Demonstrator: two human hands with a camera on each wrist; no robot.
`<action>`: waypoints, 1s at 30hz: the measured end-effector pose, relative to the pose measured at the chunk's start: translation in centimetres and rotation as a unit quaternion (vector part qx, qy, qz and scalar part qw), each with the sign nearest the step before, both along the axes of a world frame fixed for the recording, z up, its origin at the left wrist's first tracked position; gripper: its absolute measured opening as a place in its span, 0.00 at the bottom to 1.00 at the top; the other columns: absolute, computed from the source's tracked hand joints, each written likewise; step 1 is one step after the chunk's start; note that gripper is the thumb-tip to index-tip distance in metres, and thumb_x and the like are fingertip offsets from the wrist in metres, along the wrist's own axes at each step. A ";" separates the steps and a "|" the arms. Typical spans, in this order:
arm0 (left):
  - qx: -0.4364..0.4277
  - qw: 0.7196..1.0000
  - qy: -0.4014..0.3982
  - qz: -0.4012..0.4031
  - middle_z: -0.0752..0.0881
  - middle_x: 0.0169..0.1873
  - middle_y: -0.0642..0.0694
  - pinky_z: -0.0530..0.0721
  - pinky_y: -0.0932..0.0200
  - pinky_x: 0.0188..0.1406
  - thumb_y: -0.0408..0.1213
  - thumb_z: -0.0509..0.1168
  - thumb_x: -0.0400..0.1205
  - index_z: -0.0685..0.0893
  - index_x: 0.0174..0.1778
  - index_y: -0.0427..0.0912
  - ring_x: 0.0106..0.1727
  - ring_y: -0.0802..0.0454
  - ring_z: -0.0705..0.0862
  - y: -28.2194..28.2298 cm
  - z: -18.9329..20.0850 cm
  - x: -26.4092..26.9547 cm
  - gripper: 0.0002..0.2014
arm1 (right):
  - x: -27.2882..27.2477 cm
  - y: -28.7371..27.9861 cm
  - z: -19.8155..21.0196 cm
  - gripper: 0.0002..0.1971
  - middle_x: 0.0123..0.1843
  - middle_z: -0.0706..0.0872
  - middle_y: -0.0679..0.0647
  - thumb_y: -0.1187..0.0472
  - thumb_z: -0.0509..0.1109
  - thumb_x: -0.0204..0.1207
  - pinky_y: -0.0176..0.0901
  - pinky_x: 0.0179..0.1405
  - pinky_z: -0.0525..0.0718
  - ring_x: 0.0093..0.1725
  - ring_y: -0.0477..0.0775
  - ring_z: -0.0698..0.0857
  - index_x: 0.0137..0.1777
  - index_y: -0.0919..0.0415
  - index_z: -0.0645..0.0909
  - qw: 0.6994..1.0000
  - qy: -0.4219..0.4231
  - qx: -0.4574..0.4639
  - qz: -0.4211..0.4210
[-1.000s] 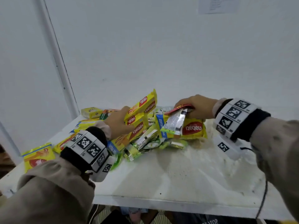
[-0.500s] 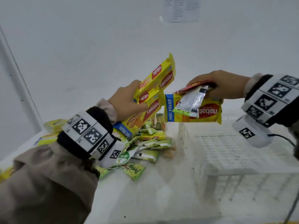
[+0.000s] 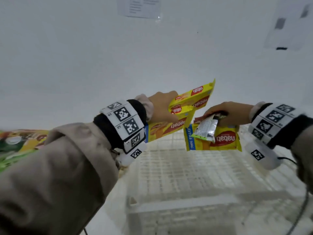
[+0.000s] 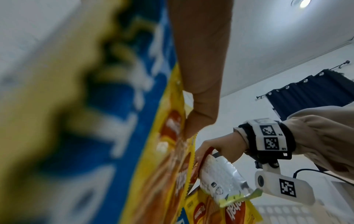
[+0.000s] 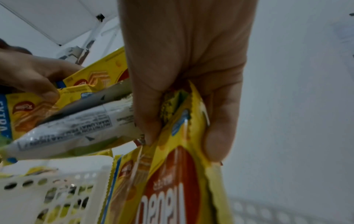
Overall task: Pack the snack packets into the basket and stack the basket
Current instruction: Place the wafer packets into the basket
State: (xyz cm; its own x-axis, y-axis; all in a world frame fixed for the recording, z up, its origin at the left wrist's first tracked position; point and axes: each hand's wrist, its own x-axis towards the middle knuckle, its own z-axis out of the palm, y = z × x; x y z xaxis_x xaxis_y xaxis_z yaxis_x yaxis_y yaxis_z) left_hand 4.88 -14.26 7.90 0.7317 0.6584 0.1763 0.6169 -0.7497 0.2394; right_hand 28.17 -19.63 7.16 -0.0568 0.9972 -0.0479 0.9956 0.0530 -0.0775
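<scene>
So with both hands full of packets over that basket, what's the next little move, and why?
Probably lower both hands and let go. The left hand and right hand each grip packets above the white basket, which looks empty below them.

You are in a plain white room set up for recording, not a shop or kitchen. Printed sheets [image 3: 139,7] are taped to the bare wall [image 3: 84,48], a dark curtain [image 4: 314,94] hangs on a rod, and your wrists carry marker bands [image 3: 124,122] with cameras.
</scene>
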 end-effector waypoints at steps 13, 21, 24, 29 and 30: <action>-0.250 0.961 0.107 0.052 0.75 0.38 0.48 0.78 0.59 0.28 0.40 0.67 0.78 0.63 0.69 0.38 0.33 0.51 0.77 1.8 -8.1 11.1 0.27 | 7.8 1.6 -6.6 0.25 0.66 0.82 0.48 0.66 0.66 0.71 0.47 0.68 0.77 0.66 0.52 0.80 0.68 0.46 0.78 0.986 -0.084 -0.146 0.021; -0.283 0.937 0.188 0.084 0.82 0.47 0.40 0.85 0.51 0.45 0.45 0.67 0.77 0.69 0.62 0.41 0.41 0.45 0.82 1.9 -11.3 12.6 0.22 | 8.9 3.0 -7.6 0.41 0.81 0.62 0.53 0.62 0.76 0.71 0.44 0.71 0.71 0.78 0.54 0.65 0.80 0.49 0.58 0.945 -0.176 -0.275 -0.027; -0.152 0.948 0.267 0.081 0.81 0.43 0.46 0.82 0.52 0.52 0.57 0.65 0.76 0.70 0.63 0.41 0.37 0.49 0.80 1.9 -11.5 12.6 0.28 | 8.5 3.3 -8.5 0.44 0.82 0.59 0.53 0.59 0.76 0.70 0.48 0.75 0.68 0.79 0.53 0.64 0.81 0.49 0.55 0.936 -0.207 -0.283 -0.027; -0.128 0.951 0.268 0.087 0.72 0.73 0.42 0.72 0.48 0.68 0.57 0.64 0.77 0.63 0.76 0.39 0.71 0.42 0.73 2.6 -11.3 12.7 0.37 | 7.2 3.5 -8.4 0.52 0.84 0.53 0.53 0.53 0.78 0.68 0.53 0.77 0.64 0.82 0.55 0.58 0.82 0.50 0.44 0.931 -0.240 -0.275 -0.028; -0.136 0.949 0.268 0.089 0.68 0.75 0.42 0.68 0.49 0.71 0.56 0.63 0.78 0.60 0.78 0.39 0.74 0.43 0.70 2.5 -11.1 12.7 0.37 | 6.8 3.5 -8.0 0.53 0.84 0.53 0.54 0.56 0.78 0.68 0.53 0.76 0.65 0.82 0.55 0.57 0.82 0.50 0.43 0.933 -0.231 -0.275 -0.024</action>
